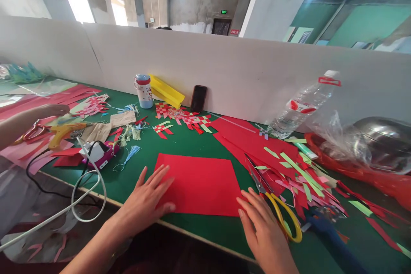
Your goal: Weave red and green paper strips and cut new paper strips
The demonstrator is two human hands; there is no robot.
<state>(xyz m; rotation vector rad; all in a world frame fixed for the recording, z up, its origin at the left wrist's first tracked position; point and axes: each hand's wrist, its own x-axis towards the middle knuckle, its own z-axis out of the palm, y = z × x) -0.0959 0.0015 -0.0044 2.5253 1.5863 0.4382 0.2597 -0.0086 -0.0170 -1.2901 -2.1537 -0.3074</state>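
Note:
A red paper sheet (202, 182) lies flat on the green table (189, 145) near its front edge. My left hand (146, 199) rests open on the sheet's left front corner, fingers spread flat. My right hand (260, 224) lies open at the sheet's right front corner, fingertips touching its edge. Yellow-handled scissors (276, 205) lie on the table just right of my right hand.
A pile of red paper and green strips (289, 162) sits at right, with a tilted plastic bottle (302, 105) and a metal bowl in plastic (379, 141). Woven paper pieces (183, 116), a cup (144, 90), a phone (198, 98), a glue gun (64, 132). Another person's arm (22, 122) at left.

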